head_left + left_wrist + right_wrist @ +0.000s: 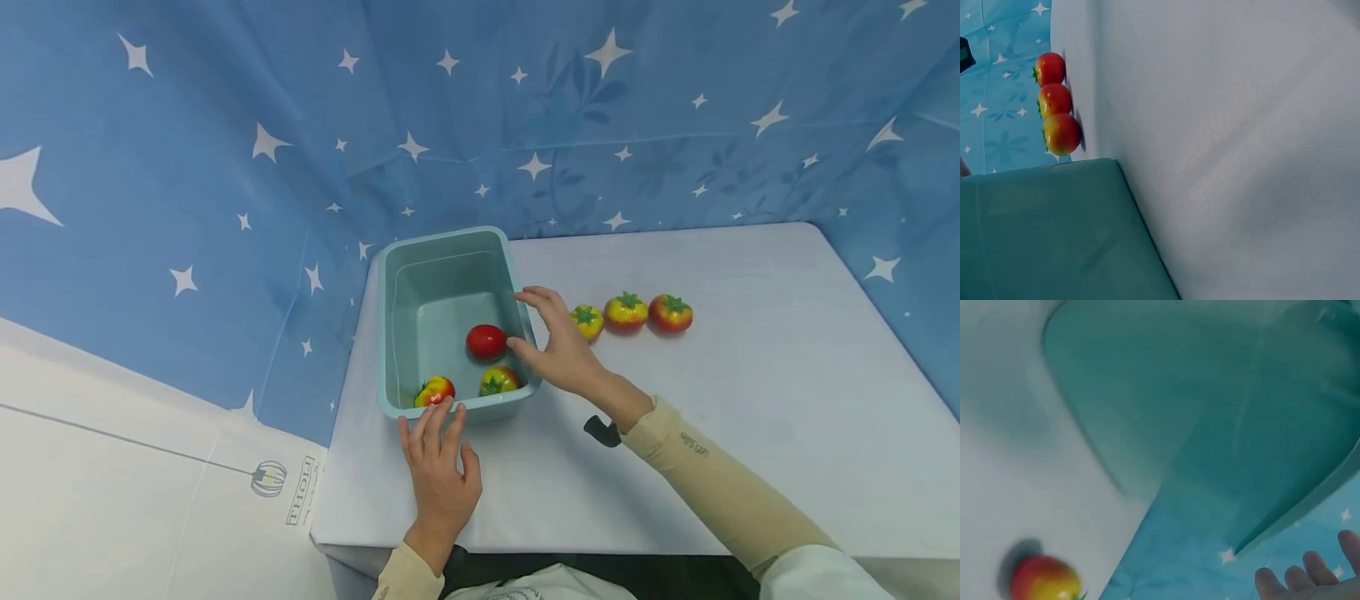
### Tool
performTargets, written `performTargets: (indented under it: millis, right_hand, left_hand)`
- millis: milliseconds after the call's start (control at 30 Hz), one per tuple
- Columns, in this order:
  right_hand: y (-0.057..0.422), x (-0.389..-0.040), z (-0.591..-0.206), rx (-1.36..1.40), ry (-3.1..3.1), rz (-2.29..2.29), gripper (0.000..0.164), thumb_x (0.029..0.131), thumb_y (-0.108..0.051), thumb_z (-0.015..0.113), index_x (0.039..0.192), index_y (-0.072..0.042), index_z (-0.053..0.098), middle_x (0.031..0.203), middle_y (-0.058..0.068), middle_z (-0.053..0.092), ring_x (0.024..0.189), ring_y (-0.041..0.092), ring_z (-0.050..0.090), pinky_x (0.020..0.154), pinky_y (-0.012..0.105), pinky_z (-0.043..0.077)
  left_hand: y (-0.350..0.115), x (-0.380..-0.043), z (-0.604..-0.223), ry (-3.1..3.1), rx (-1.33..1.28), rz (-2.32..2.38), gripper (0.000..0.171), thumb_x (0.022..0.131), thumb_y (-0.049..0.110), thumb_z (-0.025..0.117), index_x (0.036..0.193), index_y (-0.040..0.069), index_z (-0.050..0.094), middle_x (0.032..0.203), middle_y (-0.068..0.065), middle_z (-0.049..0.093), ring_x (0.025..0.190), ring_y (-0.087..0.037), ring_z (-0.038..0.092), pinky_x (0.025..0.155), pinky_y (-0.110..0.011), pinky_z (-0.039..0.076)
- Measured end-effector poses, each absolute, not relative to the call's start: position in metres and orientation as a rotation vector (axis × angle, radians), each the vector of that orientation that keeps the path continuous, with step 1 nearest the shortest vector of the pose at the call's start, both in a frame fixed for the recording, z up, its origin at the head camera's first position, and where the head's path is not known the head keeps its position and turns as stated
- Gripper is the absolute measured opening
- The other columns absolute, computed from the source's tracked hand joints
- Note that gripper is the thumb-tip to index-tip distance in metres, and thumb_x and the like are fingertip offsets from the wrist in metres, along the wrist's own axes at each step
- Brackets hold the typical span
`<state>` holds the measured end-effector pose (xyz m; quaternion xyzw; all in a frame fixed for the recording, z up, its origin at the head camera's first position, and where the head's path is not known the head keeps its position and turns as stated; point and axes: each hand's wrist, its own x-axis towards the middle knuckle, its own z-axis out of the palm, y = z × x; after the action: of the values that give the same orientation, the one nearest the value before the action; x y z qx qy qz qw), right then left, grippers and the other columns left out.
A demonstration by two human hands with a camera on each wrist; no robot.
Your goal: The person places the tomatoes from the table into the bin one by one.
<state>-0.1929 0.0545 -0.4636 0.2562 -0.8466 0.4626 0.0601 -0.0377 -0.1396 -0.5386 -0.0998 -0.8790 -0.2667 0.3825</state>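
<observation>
A light teal plastic bin [442, 308] holds a plain red tomato [487, 342], a yellow-green tomato [499, 381] with a green calyx, and a red-and-yellow tomato [436, 390] partly hidden by the near rim. Over the bin's right rim reaches my right hand [562, 350], thumb and fingers spread apart; its thumb tip is beside the red tomato, and I cannot tell whether they touch. At the near rim, the fingertips of my left hand [438, 475] rest with fingers extended. In the right wrist view, fingers [1314, 569] show beyond the bin's edge.
Right of the bin, three red-and-yellow tomatoes stand in a row: a near one [587, 322], a middle one [626, 312] and a far one [671, 314]. They lie on a white-covered table [787, 400]. A blue star-patterned cloth [465, 108] hangs behind and at the left.
</observation>
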Motion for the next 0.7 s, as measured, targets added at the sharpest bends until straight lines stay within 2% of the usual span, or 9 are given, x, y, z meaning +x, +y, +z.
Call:
performTargets:
  millis: [167, 400, 700]
  right_hand:
    - [0.072, -0.206, -0.473, 0.639, -2.616, 1.332, 0.062, 0.085, -0.020, 0.071, 0.142, -0.010, 0.047, 0.149, 0.012, 0.038, 0.135, 0.031, 0.039, 0.104, 0.059, 0.038]
    - [0.095, -0.224, -0.496, 0.390, -2.704, 1.305, 0.059, 0.088, -0.023, 0.068, 0.141, -0.010, 0.047, 0.150, 0.012, 0.035, 0.136, 0.033, 0.038, 0.109, 0.057, 0.033]
    - [0.115, -0.238, -0.531, 0.324, -2.769, 1.187, 0.057, 0.086, -0.018, 0.066, 0.137, 0.000, 0.048, 0.145, 0.022, 0.037, 0.133, 0.040, 0.038, 0.109, 0.056, 0.032]
  left_hand:
    - [-0.140, -0.038, -0.539, -2.245, -0.252, -0.676, 0.053, 0.074, 0.003, 0.058, 0.127, 0.005, 0.062, 0.137, -0.013, 0.054, 0.126, -0.034, 0.042, 0.114, -0.060, 0.007]
    - [-0.140, -0.038, -0.538, -2.241, -0.250, -0.676, 0.049, 0.077, 0.004, 0.054, 0.126, 0.004, 0.063, 0.136, -0.014, 0.054, 0.124, -0.034, 0.043, 0.114, -0.059, 0.007]
    - [-0.139, -0.040, -0.539, -2.217, -0.257, -0.677, 0.047, 0.080, 0.005, 0.050, 0.126, 0.004, 0.063, 0.134, -0.015, 0.055, 0.122, -0.038, 0.044, 0.114, -0.059, 0.008]
